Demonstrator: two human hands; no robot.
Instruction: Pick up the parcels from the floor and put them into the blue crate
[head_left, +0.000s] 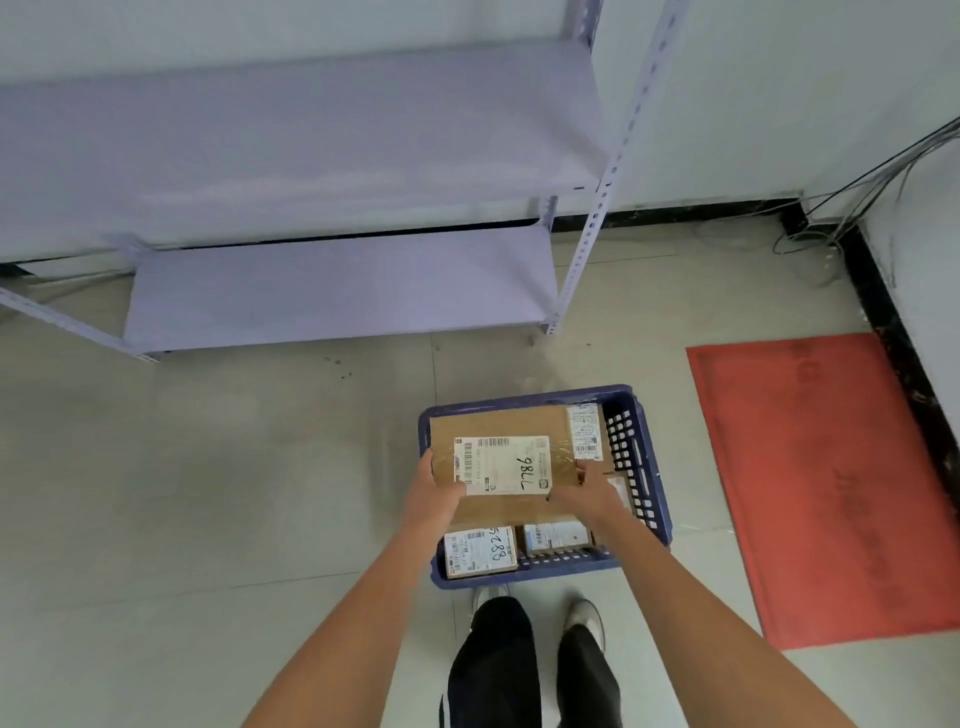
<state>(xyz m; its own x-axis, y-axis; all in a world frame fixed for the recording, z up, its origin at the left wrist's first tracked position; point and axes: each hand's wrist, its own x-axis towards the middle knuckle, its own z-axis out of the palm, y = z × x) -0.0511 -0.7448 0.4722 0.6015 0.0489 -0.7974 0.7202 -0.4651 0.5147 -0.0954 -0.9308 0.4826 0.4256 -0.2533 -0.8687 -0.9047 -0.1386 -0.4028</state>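
A blue crate (644, 457) stands on the tiled floor just ahead of my feet. I hold a flat brown cardboard parcel (498, 423) with a white label over the crate's middle. My left hand (434, 491) grips its left near edge and my right hand (584, 491) its right near edge. Under it, at the crate's near side, lie a small parcel (480, 551) with a handwritten label and another labelled parcel (556, 535). A third label (584, 431) shows at the far right of the crate.
A grey metal shelf rack (337, 286) stands against the wall beyond the crate. A red mat (831, 483) lies on the floor to the right. Loose cables (831, 228) run along the far right corner. My shoes (584, 616) sit just behind the crate.
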